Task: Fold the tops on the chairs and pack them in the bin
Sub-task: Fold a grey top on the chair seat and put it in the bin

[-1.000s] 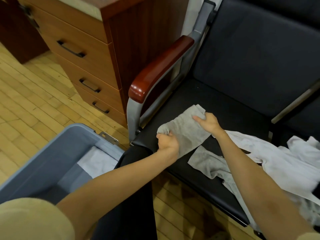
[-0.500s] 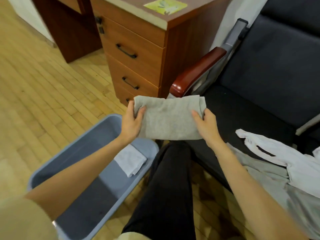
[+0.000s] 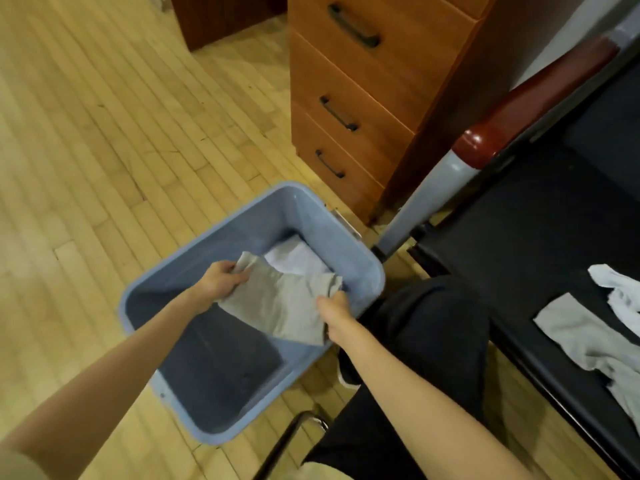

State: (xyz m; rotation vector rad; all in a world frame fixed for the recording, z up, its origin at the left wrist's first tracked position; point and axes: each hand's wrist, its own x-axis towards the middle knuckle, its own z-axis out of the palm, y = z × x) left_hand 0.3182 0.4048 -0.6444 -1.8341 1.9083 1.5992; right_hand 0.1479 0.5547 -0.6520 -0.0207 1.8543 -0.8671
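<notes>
A folded grey top (image 3: 282, 303) hangs over the open blue bin (image 3: 375, 271) on the floor. My left hand (image 3: 221, 280) grips its far left corner, and my right hand (image 3: 334, 311) grips its right edge. Under the grey top, a folded white top (image 3: 294, 258) lies in the bin's far end. On the black chair seat (image 3: 519, 237) at the right lie an unfolded grey top (image 3: 585, 337) and part of a white top (image 3: 616, 292).
A wooden drawer unit (image 3: 363, 98) stands just beyond the bin. The chair's red armrest (image 3: 519, 109) and grey leg (image 3: 415, 209) rise beside the bin's right corner. My leg in black trousers (image 3: 426, 323) is between bin and chair. Light wooden floor (image 3: 104, 133) spreads to the left.
Both hands lifted the folded grey top off the chair seat, carried it left and lowered it into the bin. My view swung down toward the bin.
</notes>
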